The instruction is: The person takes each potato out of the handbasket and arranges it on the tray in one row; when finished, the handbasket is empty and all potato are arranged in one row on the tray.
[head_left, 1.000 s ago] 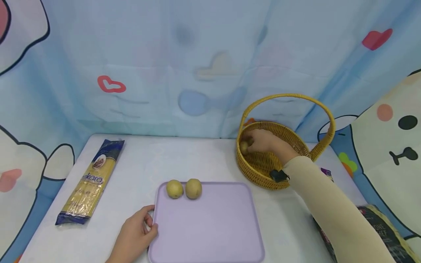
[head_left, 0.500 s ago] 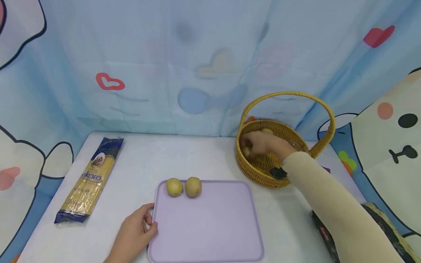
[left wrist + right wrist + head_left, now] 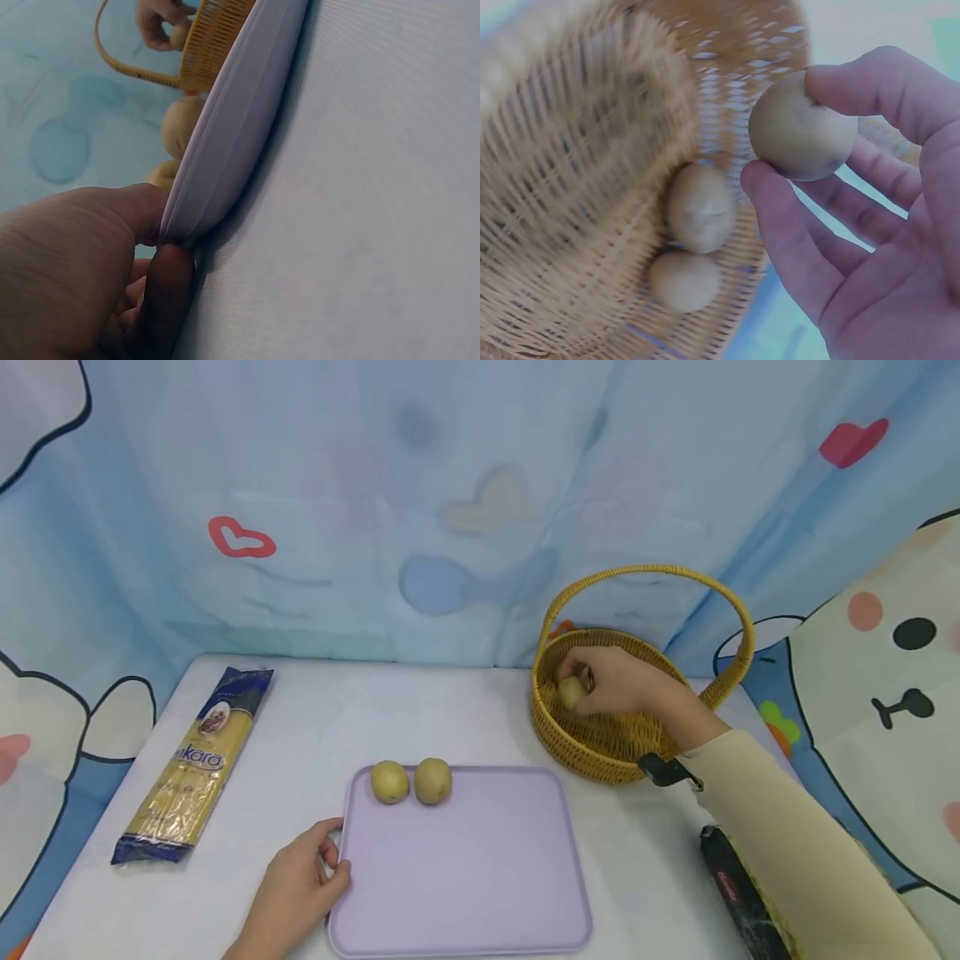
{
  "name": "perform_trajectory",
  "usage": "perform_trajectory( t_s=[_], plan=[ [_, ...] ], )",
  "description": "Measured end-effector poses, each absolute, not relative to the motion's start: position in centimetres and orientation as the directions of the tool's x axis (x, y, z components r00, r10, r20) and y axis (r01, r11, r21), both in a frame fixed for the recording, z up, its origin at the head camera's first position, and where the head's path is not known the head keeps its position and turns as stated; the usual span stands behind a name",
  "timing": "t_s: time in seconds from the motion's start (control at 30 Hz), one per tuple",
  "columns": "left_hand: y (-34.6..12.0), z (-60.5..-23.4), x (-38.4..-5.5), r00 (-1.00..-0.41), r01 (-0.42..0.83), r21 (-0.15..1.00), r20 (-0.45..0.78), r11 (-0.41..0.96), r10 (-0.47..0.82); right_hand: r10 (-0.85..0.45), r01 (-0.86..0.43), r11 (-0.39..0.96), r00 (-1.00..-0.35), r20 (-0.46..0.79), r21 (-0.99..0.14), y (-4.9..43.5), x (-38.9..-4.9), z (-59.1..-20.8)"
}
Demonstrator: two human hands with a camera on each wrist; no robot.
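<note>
Inside the yellow wicker basket [image 3: 573, 752], my right hand [image 3: 613, 683] pinches a small round potato [image 3: 799, 124] between thumb and fingertips. Two more potatoes, one upper [image 3: 701, 208] and one lower [image 3: 684, 281], rest against the basket wall in the right wrist view. On the left, my left hand [image 3: 288, 889] pinches the rim of a lilac tray [image 3: 465, 868] between thumb and forefinger. A yellowish potato [image 3: 390, 782] and a browner one [image 3: 432, 781] sit side by side at the tray's far left corner.
A blue and gold pasta packet [image 3: 195, 768] lies at the table's left side. A dark package [image 3: 738, 893] is partly hidden under the right sleeve [image 3: 802, 843]. The basket's tall handle [image 3: 652, 569] arches above it, near the blue patterned curtain [image 3: 337, 527] behind the table.
My right hand has shifted slightly right and up from the basket's left wall, with the potato now showing in its fingers. The left hand keeps its place at the tray.
</note>
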State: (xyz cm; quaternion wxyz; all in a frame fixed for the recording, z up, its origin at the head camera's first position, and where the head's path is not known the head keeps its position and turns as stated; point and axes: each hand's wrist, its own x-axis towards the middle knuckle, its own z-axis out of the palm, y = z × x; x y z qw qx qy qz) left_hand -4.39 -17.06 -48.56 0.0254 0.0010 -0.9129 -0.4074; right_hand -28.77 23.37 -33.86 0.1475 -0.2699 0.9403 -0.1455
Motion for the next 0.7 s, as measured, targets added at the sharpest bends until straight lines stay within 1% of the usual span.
perform_trajectory(
  t_s=[0.13,0.27,0.53,0.7],
  plan=[
    [-17.2,-48.5,-4.5,-0.998,0.031,0.746,0.059,0.665,-0.02,-0.574,-0.491,0.781,-0.808,-0.135,-0.386,22.4,-26.9,-32.3],
    [-17.2,-48.4,-4.4,-0.999,0.015,0.745,0.041,0.667,-0.024,-0.623,-0.534,0.724,-0.778,-0.081,-0.436,21.1,-25.0,-31.9],
    [-17.2,-48.4,-4.2,-1.0,-0.009,0.749,0.008,0.662,-0.023,-0.7,-0.633,0.619,-0.713,0.04,-0.464,18.5,-21.8,-33.7],
    [-17.0,-48.4,-4.4,-0.999,0.012,0.749,0.03,0.663,-0.016,-0.704,-0.651,0.622,-0.708,0.054,-0.434,16.7,-20.7,-35.3]
  ],
)
